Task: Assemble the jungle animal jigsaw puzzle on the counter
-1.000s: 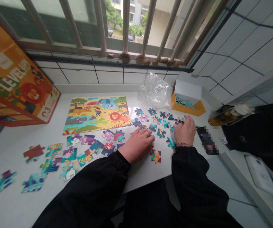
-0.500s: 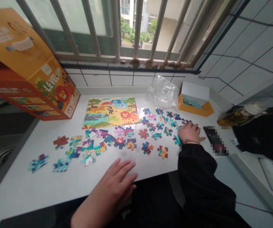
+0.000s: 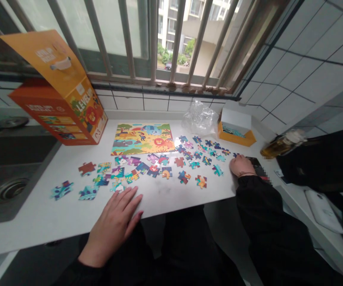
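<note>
My left hand (image 3: 115, 222) lies flat and open on the white counter (image 3: 34, 216) near its front edge, just below a cluster of loose puzzle pieces (image 3: 120, 174). Beside the far right pieces, my right hand (image 3: 242, 165) rests with fingers curled; I cannot make out anything in it. A finished animal jigsaw (image 3: 143, 138) lies behind the pieces. More small pieces (image 3: 202, 153) are scattered to its right.
An orange puzzle box (image 3: 59, 103) stands at the back left. A crumpled plastic bag (image 3: 199, 117) and a small yellow tray box (image 3: 235, 129) sit at the back right. A sink (image 3: 8, 174) lies left; a bottle (image 3: 281, 145) and a black bag (image 3: 323, 159) lie right.
My left hand has pulled back from the middle pieces to the counter's front edge. The view has swung left and back, showing the sink. My right hand has stayed by the right pieces.
</note>
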